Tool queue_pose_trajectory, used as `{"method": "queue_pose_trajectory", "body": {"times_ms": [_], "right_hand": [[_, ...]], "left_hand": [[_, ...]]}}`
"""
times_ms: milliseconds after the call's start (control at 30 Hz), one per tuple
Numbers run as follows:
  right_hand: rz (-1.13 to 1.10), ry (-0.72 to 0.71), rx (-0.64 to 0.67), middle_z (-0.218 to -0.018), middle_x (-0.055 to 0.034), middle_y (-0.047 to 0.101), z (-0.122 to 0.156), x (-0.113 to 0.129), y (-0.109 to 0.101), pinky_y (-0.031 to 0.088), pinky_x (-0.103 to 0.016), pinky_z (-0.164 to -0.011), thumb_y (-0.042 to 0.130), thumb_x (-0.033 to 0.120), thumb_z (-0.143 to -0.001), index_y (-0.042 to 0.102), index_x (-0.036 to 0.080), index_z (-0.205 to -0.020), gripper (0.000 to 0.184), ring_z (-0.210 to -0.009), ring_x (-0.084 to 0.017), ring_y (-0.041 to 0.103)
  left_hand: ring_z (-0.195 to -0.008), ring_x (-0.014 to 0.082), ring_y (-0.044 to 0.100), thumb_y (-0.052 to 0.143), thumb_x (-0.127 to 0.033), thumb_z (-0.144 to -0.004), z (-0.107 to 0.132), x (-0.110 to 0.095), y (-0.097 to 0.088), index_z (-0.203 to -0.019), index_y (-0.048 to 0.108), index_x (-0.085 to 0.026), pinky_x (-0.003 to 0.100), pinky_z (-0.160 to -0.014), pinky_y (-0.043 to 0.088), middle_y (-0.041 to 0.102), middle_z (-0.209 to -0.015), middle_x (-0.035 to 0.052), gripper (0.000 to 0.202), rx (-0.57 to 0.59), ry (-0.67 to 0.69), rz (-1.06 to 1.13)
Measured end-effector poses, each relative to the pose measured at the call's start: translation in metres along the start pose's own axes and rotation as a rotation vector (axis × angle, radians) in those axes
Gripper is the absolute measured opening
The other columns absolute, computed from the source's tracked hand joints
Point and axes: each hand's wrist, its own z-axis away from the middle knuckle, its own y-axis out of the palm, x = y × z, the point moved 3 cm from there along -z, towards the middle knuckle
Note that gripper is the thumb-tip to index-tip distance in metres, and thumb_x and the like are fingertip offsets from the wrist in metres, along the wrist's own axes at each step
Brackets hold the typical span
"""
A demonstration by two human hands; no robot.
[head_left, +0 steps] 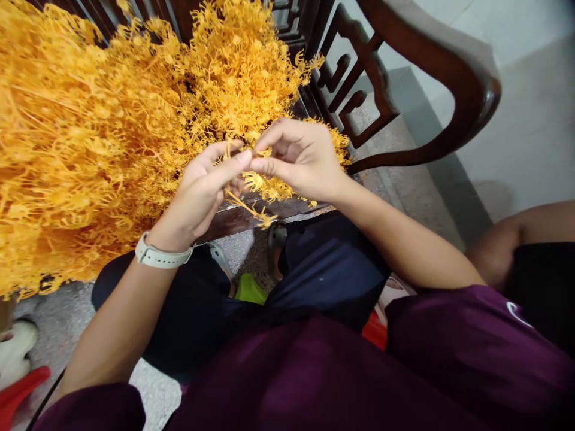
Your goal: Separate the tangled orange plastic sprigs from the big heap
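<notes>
My left hand (202, 188) is closed on a thin yellow-orange flower sprig (245, 206), whose stem slants down to the right below the fingers. My right hand (308, 158) is pinched, thumb against forefinger, and its fingertips meet my left thumb at the sprig's upper part. Exactly what lies between the two sets of fingertips is mostly hidden. Both hands are raised just in front of a big heap of yellow-orange flower sprigs (112, 126), which look artificial.
The heap lies on a dark wooden bench (233, 222) with a curved armrest (467, 90) at the right. A bare limb of another person (498, 239) shows at the right edge. Red plastic (22, 392) stands at the lower left, and a green object (251, 290) is on the floor.
</notes>
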Motion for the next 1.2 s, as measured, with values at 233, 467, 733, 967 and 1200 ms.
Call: {"method": "queue_pose_trajectory", "body": {"times_ms": [233, 467, 733, 967, 1200], "right_hand": [[0.049, 0.145, -0.299, -0.080, -0.0016, 0.063, 0.000, -0.006, -0.024, 0.056, -0.034, -0.064, 0.071, 0.089, -0.090, 0.058, 0.025, -0.093, 0.065, -0.071, -0.018, 0.062], [0.126, 0.245, -0.367, -0.084, -0.0055, 0.066, -0.010, -0.025, -0.021, 0.047, -0.035, -0.059, 0.055, 0.093, -0.096, 0.046, 0.028, -0.090, 0.065, -0.075, -0.022, 0.064], [0.245, 0.267, -0.823, -0.076, 0.0020, 0.053, -0.016, -0.059, -0.116, 0.042, -0.032, -0.056, 0.046, 0.110, -0.080, 0.029, 0.033, -0.088, 0.079, -0.069, -0.016, 0.044], [0.172, 0.157, -0.546, -0.084, -0.0007, 0.062, -0.002, -0.004, -0.068, 0.047, -0.035, -0.058, 0.055, 0.073, -0.107, 0.057, 0.028, -0.115, 0.046, -0.062, -0.017, 0.051], [0.667, -0.240, -0.160, -0.116, -0.0107, 0.067, 0.019, 0.035, -0.046, 0.061, -0.048, -0.093, 0.055, 0.049, -0.109, 0.059, 0.023, -0.142, 0.043, -0.100, -0.028, 0.068]], "left_hand": [[-0.040, 0.0078, 0.026, 0.094, -0.052, -0.089, 0.009, 0.007, 0.020, -0.083, 0.063, -0.022, 0.026, -0.040, 0.014, 0.039, -0.049, -0.0081, 0.043, 0.213, -0.116, -0.195], [-0.056, 0.0147, 0.035, 0.075, -0.043, -0.107, 0.009, 0.012, 0.020, -0.090, 0.066, -0.024, 0.030, -0.052, 0.027, 0.048, -0.067, -0.0023, 0.027, 0.044, 0.224, -0.413], [-0.048, 0.0147, 0.037, 0.068, -0.053, -0.110, 0.041, -0.005, 0.025, -0.094, 0.064, -0.026, 0.030, -0.048, 0.028, 0.047, -0.056, -0.0040, 0.031, 0.097, 0.210, -0.371], [-0.047, 0.0109, 0.046, 0.079, -0.054, -0.103, 0.022, -0.006, 0.018, -0.087, 0.064, -0.023, 0.025, -0.048, 0.036, 0.058, -0.056, -0.0032, 0.038, 0.052, 0.176, -0.285], [-0.045, 0.0072, 0.040, 0.091, -0.044, -0.094, 0.016, -0.008, 0.011, -0.091, 0.062, -0.023, 0.020, -0.046, 0.034, 0.062, -0.061, -0.0044, 0.037, -0.075, 0.156, -0.018]]}}
